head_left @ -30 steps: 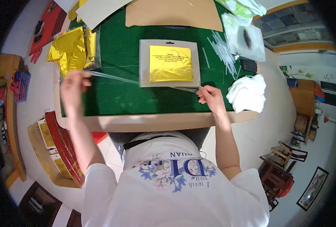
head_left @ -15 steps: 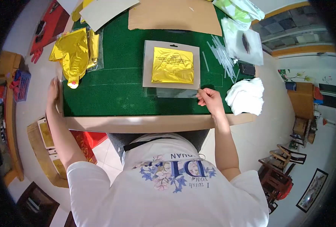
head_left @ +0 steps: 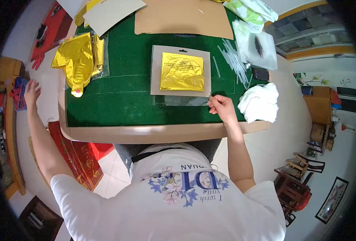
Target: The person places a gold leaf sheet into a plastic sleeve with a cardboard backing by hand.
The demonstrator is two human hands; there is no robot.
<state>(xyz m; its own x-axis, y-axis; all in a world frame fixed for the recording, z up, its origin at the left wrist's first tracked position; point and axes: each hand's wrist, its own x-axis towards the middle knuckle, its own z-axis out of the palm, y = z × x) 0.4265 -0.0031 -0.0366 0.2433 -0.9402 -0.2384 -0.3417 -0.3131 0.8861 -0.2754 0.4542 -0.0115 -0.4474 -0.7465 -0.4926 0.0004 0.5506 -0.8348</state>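
On the green table mat [head_left: 117, 104] lies a grey card [head_left: 156, 72] with a folded gold foil piece [head_left: 182, 72] on it, and a clear plastic flap [head_left: 174, 100] extends from its near edge. My right hand [head_left: 222, 108] pinches the flap's right corner between thumb and fingers. Out past the table's left edge, my left hand [head_left: 32, 91] is raised with its fingers apart and nothing in it. A gold foil balloon [head_left: 75, 60] rests at the mat's left side.
Brown cardboard [head_left: 182, 18] lies at the far side. White sticks [head_left: 234, 60], clear bags [head_left: 258, 46], a black box [head_left: 261, 74] and a white cloth [head_left: 260, 102] are on the right. A red box [head_left: 73, 156] stands beneath the left edge.
My left hand has moved from beside the table's left edge outward to the left. My right hand has stayed at the flap's corner. More of the red box shows.
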